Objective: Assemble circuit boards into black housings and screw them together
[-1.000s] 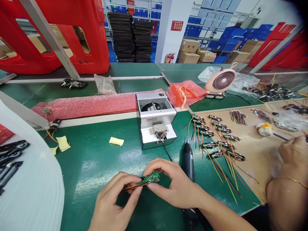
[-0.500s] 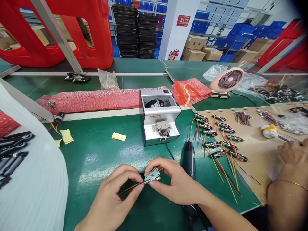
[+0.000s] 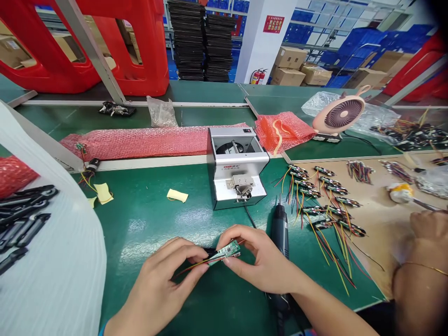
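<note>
Both my hands are low in the middle of the green bench mat. My left hand (image 3: 163,275) and my right hand (image 3: 257,261) pinch a small green circuit board (image 3: 228,251) between their fingers. Thin red and yellow wires (image 3: 192,267) run from the board toward lower left, past my left fingers. A small black part (image 3: 210,252) shows beside the board, partly hidden by my fingers. A black electric screwdriver (image 3: 279,237) lies just beyond my right hand, its lower half hidden behind my wrist.
A silver screw feeder (image 3: 238,168) stands ahead on the mat. Wired boards (image 3: 322,210) lie spread to the right, by a co-worker's hand (image 3: 430,228) on a brown sheet. Pink bubble wrap (image 3: 140,143), a fan and black parts surround the bench.
The board has turned in my fingers and now lies flatter, with its wires trailing left. My view has shifted slightly, moving the bench contents right and upward.
</note>
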The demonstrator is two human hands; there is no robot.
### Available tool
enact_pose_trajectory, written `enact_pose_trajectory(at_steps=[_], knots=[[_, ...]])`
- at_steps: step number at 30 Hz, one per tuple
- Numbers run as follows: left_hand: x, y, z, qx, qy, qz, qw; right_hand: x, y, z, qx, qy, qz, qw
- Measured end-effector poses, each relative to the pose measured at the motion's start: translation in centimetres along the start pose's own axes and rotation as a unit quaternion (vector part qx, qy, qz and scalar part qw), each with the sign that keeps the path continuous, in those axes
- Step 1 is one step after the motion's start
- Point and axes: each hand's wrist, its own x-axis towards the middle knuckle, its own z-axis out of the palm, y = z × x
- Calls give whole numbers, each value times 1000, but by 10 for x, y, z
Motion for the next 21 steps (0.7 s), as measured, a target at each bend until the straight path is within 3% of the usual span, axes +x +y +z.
enact_pose_trajectory(at_steps=[21], knots=[[-2, 3, 11, 17, -50, -34, 998, 2, 2, 4, -60, -11, -64, 996]])
